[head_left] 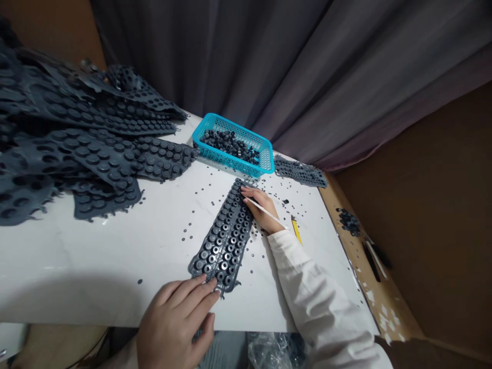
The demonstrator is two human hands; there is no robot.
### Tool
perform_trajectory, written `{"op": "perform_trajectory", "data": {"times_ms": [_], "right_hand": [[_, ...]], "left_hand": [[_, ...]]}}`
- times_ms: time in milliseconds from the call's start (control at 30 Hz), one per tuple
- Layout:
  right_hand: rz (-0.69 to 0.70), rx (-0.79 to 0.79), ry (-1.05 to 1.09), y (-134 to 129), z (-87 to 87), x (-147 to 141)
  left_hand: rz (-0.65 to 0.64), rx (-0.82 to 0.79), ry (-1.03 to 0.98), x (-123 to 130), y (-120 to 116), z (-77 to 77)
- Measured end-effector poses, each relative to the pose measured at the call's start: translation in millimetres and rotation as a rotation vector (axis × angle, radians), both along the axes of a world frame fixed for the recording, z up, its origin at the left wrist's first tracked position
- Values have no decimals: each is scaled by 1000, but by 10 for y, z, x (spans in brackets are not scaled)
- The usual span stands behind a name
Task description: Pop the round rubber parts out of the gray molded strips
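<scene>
A dark grey moulded rubber sheet (225,236) with rows of round raised pieces lies slanted on the white table. My left hand (179,318) is open, its outstretched fingertips resting on the sheet's near end. Closed around a thin white stick (265,210), my right hand (263,207) is at the sheet's far right edge. The stick's tip is hidden by the fingers. Several small black discs (191,224) are scattered on both sides of the sheet.
Behind the sheet stands a blue basket (207,120) holding small black pieces. More rubber sheets (96,154) are heaped at left, and another sheet (300,171) lies right of the basket. A yellow cutter (296,230) lies beside my right wrist. Grey curtain (238,61) hangs behind.
</scene>
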State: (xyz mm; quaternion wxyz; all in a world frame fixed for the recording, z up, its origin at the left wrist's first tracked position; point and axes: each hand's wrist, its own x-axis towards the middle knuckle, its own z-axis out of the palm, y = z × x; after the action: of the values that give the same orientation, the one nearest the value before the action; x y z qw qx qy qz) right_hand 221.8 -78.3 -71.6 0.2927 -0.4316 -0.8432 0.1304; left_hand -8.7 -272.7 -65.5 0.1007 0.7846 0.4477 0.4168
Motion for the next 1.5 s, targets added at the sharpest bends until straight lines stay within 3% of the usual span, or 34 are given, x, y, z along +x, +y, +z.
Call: {"op": "perform_trajectory", "data": {"times_ms": [300,400,533,767,1067,1267,1400,1500], "right_hand": [[0,112,-122,69,-21,16],[-93,169,-130,148,-26,50],[-226,153,11,129,13,72],[-2,-39,161,-149,-2,-6],[-2,-43,115,-167,13,-17],[4,41,-15,-96,8,-6],[-94,109,-55,21,30,30],[-224,111,31,101,26,61]], "left_hand": [[-11,28,31,-15,13,29],[-9,37,42,-17,17,32],[-13,45,56,-22,19,40],[-7,46,56,-24,22,36],[3,49,49,-10,28,62],[-1,48,50,-16,23,49],[-7,49,60,-36,32,48],[-5,55,59,-44,37,41]]}}
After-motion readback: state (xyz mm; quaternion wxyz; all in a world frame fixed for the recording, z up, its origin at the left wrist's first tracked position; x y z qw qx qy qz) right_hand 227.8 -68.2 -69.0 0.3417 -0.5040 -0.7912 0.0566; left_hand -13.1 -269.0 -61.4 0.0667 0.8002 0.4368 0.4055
